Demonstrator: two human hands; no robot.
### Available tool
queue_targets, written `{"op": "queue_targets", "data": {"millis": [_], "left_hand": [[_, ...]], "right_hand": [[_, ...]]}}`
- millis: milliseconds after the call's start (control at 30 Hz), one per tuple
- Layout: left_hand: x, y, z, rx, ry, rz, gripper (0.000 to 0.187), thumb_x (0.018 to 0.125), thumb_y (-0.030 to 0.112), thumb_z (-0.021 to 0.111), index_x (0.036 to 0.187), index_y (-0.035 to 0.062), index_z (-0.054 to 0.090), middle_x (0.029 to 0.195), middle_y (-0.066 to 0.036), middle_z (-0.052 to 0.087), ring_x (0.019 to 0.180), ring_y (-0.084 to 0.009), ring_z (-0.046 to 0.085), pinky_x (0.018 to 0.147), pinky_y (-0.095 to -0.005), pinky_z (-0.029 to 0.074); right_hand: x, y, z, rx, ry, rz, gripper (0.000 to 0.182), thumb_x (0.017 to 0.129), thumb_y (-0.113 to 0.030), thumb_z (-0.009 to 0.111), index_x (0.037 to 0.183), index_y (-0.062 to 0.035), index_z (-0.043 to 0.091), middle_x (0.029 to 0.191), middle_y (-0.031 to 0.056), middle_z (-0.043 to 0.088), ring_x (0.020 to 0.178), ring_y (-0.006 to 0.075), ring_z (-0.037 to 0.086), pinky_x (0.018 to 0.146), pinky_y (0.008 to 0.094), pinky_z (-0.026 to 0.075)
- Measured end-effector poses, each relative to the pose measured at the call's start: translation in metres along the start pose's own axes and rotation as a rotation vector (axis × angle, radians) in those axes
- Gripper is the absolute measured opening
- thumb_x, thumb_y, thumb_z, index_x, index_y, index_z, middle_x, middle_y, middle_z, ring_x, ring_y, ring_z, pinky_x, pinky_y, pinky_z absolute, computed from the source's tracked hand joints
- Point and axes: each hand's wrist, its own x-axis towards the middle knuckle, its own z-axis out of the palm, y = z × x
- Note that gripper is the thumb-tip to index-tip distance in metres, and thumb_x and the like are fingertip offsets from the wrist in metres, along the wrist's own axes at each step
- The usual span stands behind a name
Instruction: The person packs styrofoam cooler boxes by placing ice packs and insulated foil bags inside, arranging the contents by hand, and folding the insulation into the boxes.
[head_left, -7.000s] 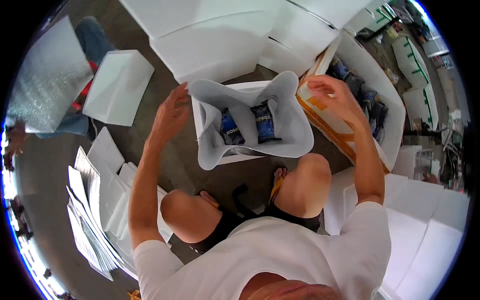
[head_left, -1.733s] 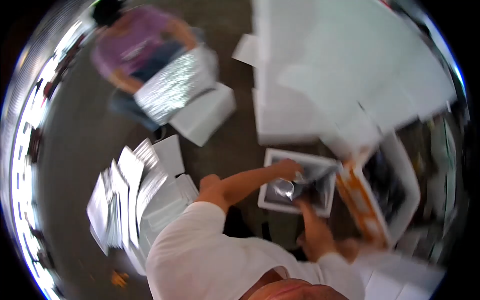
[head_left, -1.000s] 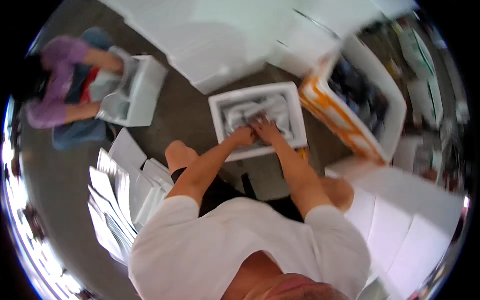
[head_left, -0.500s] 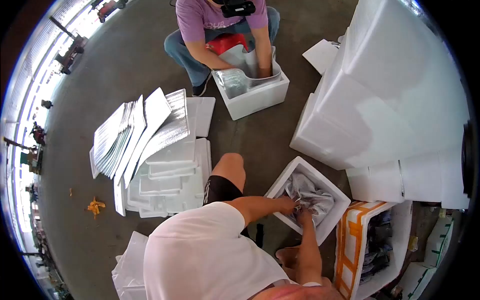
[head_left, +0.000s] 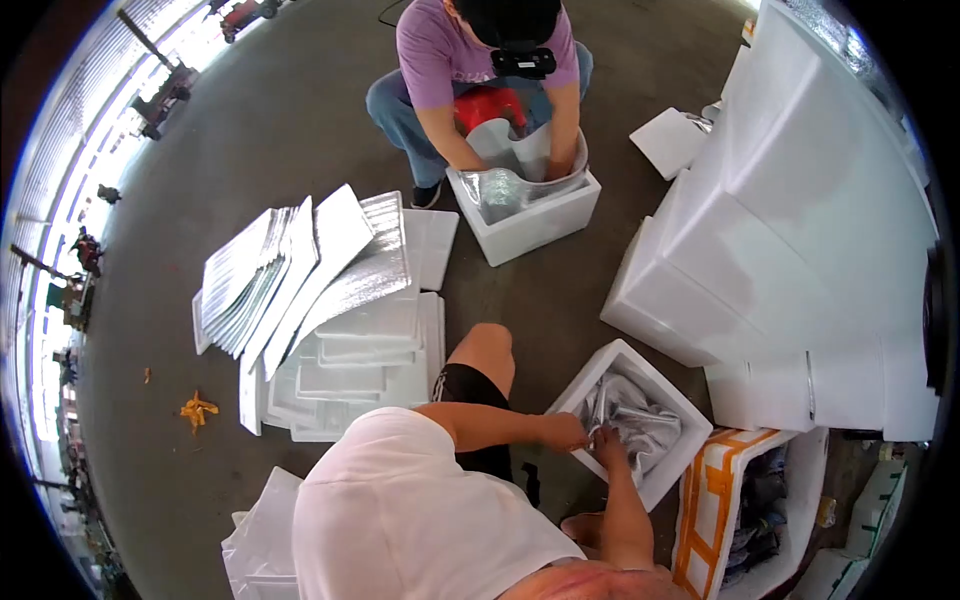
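In front of me is a white foam box (head_left: 655, 368) with a crumpled silver foil bag (head_left: 640, 425) inside it. My left hand (head_left: 565, 432) is above the box's near-left rim, its fingers closed on the bag's edge. Just inside the box, my right hand (head_left: 608, 448) pinches the same bag close to the left one. The fingertips of both hands are partly hidden, and so is whatever the bag holds.
Opposite me, a person in a purple shirt (head_left: 437, 62) reaches into another foam box (head_left: 535, 232) with a silver liner. Foil sheets (head_left: 350, 290) lie on stacked foam lids (head_left: 425, 350) at left. Tall foam boxes (head_left: 760, 220) and an orange-taped box (head_left: 712, 500) with dark contents stand right.
My left hand has drawn back left toward the rim, and my right hand stays at the foil bag. The view has shifted, so the surroundings appear lower and farther right.
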Motion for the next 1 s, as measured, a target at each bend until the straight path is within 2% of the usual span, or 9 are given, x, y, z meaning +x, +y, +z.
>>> {"op": "queue_targets", "data": {"millis": [33,267,367,433,633,800,867,933,1000], "left_hand": [[-0.007,0.009,-0.007,0.019,0.051,-0.006,0.026,0.091,0.018,0.05,0.112,0.0071,0.061,0.078,-0.014,0.066,0.073,-0.0328,0.064,0.063,-0.0468,0.048],[0.007,0.015,-0.002,0.036,0.212,-0.139,0.031,0.088,0.022,0.051,0.115,0.0112,0.062,0.081,-0.014,0.068,0.077,-0.0325,0.067,0.066,-0.0455,0.05],[0.007,0.02,-0.011,0.138,0.105,-0.151,0.034,0.088,0.022,0.051,0.12,0.0149,0.061,0.082,-0.01,0.069,0.077,-0.0291,0.067,0.065,-0.0446,0.05],[0.006,0.03,-0.032,0.268,-0.161,-0.057,0.032,0.087,0.023,0.053,0.116,0.0159,0.065,0.088,-0.01,0.07,0.082,-0.0277,0.068,0.066,-0.043,0.051],[0.026,0.02,-0.022,0.198,-0.232,-0.14,0.032,0.092,0.028,0.045,0.097,0.0126,0.073,0.095,-0.014,0.07,0.093,-0.0323,0.066,0.073,-0.046,0.052],[0.022,0.021,-0.021,0.055,-0.178,-0.158,0.043,0.097,0.035,0.036,0.09,0.0094,0.071,0.088,-0.015,0.07,0.084,-0.0355,0.066,0.071,-0.0493,0.051],[0.012,0.024,-0.014,0.042,0.012,-0.067,0.044,0.098,0.036,0.037,0.087,0.0082,0.069,0.084,-0.016,0.069,0.079,-0.0363,0.066,0.069,-0.0484,0.051],[0.008,0.02,-0.007,0.026,-0.06,-0.148,0.046,0.094,0.045,0.044,0.088,0.0071,0.068,0.083,-0.017,0.069,0.079,-0.0355,0.066,0.068,-0.0478,0.051],[0.008,0.008,0.014,0.073,0.168,0.08,0.052,0.088,0.056,0.05,0.089,0.0067,0.068,0.083,-0.018,0.068,0.081,-0.0347,0.066,0.067,-0.0474,0.05]], "right_hand": [[-0.002,-0.003,0.002,-0.044,0.027,0.028,0.057,0.094,-0.047,0.046,0.138,-0.011,0.045,0.139,0.0244,0.044,0.119,0.0434,0.05,0.098,0.0512,0.039],[-0.007,-0.019,-0.018,0.009,0.028,0.078,0.071,0.081,-0.046,0.066,0.137,-0.0095,0.043,0.13,0.0218,0.055,0.118,0.0393,0.054,0.099,0.0462,0.042],[-0.014,-0.032,-0.04,0.061,-0.006,0.084,0.076,0.076,-0.047,0.072,0.136,-0.0088,0.046,0.121,0.0201,0.061,0.113,0.0391,0.057,0.094,0.044,0.045],[-0.008,-0.01,-0.042,0.113,-0.08,0.023,0.071,0.07,-0.049,0.076,0.124,-0.0068,0.058,0.118,0.02,0.063,0.109,0.0384,0.06,0.09,0.0434,0.048],[-0.028,-0.019,-0.032,0.144,-0.066,0.128,0.066,0.063,-0.051,0.08,0.11,-0.0072,0.067,0.111,0.018,0.066,0.101,0.0368,0.063,0.089,0.041,0.05],[-0.019,-0.036,-0.035,-0.023,-0.065,0.212,0.059,0.066,-0.047,0.078,0.112,-0.0108,0.067,0.116,0.0184,0.063,0.105,0.037,0.061,0.089,0.0442,0.05],[-0.013,-0.048,-0.03,-0.224,0.003,0.163,0.042,0.079,-0.03,0.071,0.109,-0.0009,0.065,0.117,0.0202,0.062,0.107,0.0364,0.058,0.089,0.0459,0.048],[-0.006,-0.041,-0.017,-0.246,-0.05,0.12,0.037,0.083,-0.022,0.066,0.111,0.0023,0.062,0.119,0.0228,0.059,0.106,0.0366,0.057,0.089,0.046,0.048],[0.02,-0.009,0.022,-0.146,0.205,0.125,0.038,0.084,-0.018,0.065,0.116,0.0023,0.059,0.12,0.0242,0.058,0.105,0.0377,0.057,0.089,0.0443,0.048]]}}
